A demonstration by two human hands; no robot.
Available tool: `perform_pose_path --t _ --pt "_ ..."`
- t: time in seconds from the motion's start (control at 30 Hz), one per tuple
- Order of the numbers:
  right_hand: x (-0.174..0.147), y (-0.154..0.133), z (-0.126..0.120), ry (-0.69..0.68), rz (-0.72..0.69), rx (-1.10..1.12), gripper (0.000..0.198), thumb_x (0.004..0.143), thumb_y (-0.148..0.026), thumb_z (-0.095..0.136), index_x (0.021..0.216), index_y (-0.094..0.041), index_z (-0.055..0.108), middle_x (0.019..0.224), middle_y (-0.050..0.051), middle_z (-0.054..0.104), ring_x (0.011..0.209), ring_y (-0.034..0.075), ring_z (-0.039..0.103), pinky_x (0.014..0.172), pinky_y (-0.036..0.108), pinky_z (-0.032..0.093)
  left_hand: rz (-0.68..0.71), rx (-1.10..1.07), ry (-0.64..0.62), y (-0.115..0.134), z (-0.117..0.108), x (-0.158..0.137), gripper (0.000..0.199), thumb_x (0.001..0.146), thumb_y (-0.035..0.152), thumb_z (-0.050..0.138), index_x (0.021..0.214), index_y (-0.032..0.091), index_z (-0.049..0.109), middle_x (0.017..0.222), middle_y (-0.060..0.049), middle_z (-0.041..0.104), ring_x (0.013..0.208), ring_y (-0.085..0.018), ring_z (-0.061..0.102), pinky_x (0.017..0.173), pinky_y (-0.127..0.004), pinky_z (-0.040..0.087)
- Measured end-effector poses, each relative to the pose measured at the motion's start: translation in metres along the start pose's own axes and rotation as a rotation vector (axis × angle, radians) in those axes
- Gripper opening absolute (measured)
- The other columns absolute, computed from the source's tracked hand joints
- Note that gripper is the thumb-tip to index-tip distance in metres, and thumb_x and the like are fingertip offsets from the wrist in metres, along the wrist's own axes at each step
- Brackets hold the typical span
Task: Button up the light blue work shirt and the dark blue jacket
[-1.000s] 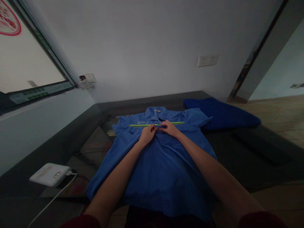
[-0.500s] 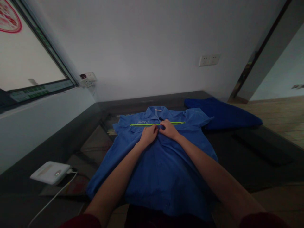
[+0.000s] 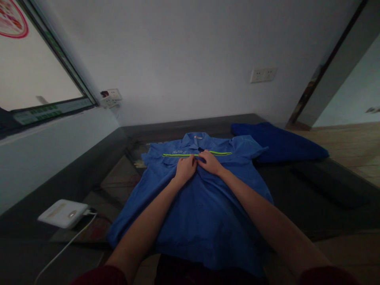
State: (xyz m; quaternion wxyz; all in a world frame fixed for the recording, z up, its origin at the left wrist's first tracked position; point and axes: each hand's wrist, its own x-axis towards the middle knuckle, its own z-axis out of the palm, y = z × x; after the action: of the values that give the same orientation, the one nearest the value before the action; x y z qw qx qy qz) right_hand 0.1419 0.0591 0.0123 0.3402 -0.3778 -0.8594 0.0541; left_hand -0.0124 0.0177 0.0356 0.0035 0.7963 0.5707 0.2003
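The blue shirt (image 3: pixel 202 215) lies front up across the lower middle of the frame, its collar (image 3: pixel 187 141) toward the wall and its hem at the near edge of the dark table (image 3: pixel 285 198). The left hand (image 3: pixel 186 168) and the right hand (image 3: pixel 210 161) meet at the front opening, just below the yellow-green stripe (image 3: pixel 220 152), near the centre of the frame. The left fingertips appear to pinch the cloth; the right thumb and fingers curl against the same spot, but whether they close on fabric I cannot tell. Doing this well likely means small fingertip movements, with the two front edges level and the stripe halves in line. Folds run down from the hands, so a light pull seems wiser than a hard one. Resting the wrists low, without dragging the forearms over the cloth, should help the shirt lie flat.
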Motion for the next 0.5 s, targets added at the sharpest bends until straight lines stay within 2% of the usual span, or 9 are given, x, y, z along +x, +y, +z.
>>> perform_pose_path --t 0.2,0.33,0.5 --pt "0.001 0.002 -0.001 0.055 0.01 0.056 0.008 0.083 -0.019 0.055 0.076 -0.02 0.058 0.078 0.006 0.061 0.08 0.022 0.049 0.079 0.036 0.04 0.012 -0.238 0.014 -0.011 0.005 0.006 0.016 0.093 0.023 0.043 0.089 0.019 0.057 0.086 -0.005 0.068 0.08 -0.018 0.063 0.071 -0.026 0.041" --pt "0.001 -0.001 -0.004 0.088 0.021 0.042 0.006 0.081 -0.018 0.055 0.076 -0.02 0.058 0.078 0.006 0.061 0.08 0.022 0.049 0.08 0.036 0.04 0.034 -0.282 0.039 -0.011 0.007 0.006 0.014 0.092 0.024 0.046 0.088 0.019 0.058 0.079 -0.003 0.067 0.073 -0.016 0.062 0.066 -0.024 0.039" --pt "0.001 -0.009 -0.006 0.063 -0.053 0.034 0.006 0.08 -0.019 0.055 0.075 -0.021 0.058 0.076 0.006 0.06 0.081 0.023 0.049 0.081 0.036 0.041 -0.093 -0.254 0.105 -0.012 0.007 0.005 0.007 0.085 0.023 0.053 0.081 0.02 0.057 0.072 -0.001 0.064 0.066 -0.015 0.059 0.059 -0.024 0.035"
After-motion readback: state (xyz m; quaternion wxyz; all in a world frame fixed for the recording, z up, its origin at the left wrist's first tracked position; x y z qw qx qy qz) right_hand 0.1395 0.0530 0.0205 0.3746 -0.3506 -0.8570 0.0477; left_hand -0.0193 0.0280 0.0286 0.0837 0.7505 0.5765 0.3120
